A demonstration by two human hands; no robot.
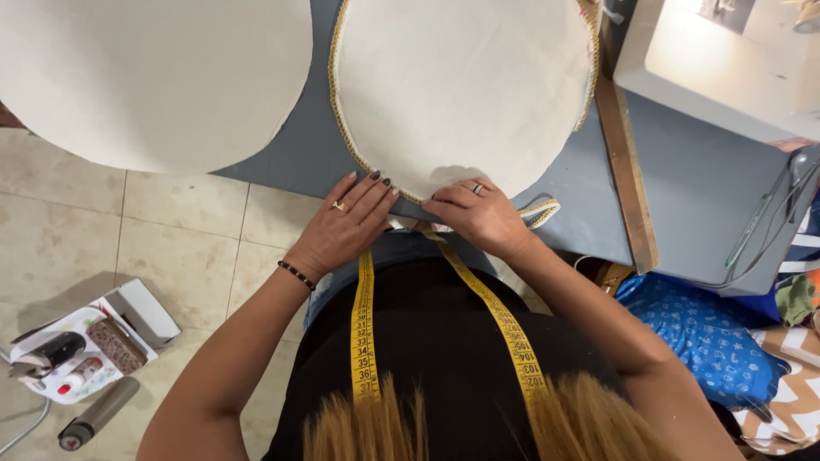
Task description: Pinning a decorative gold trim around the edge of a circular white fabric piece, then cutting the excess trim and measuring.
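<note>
Now my left hand (342,224) and right hand (478,215) press fingers flat on the near edge of the round cream fabric (461,85); the golden trim (340,119) covers the left edge, the loose end (542,211) still remains.

The scene is evenly and brightly lit. Strong glare is seen on the white sewing machine (726,60) at the upper right, where detail is washed out. Soft shadows are cast under the hands. Straight edges are bent slightly near the frame borders.

The trimmed cloth circle (461,90) is cut off at the top edge; above the hands, its near rim hides under the right hand (478,215).
</note>
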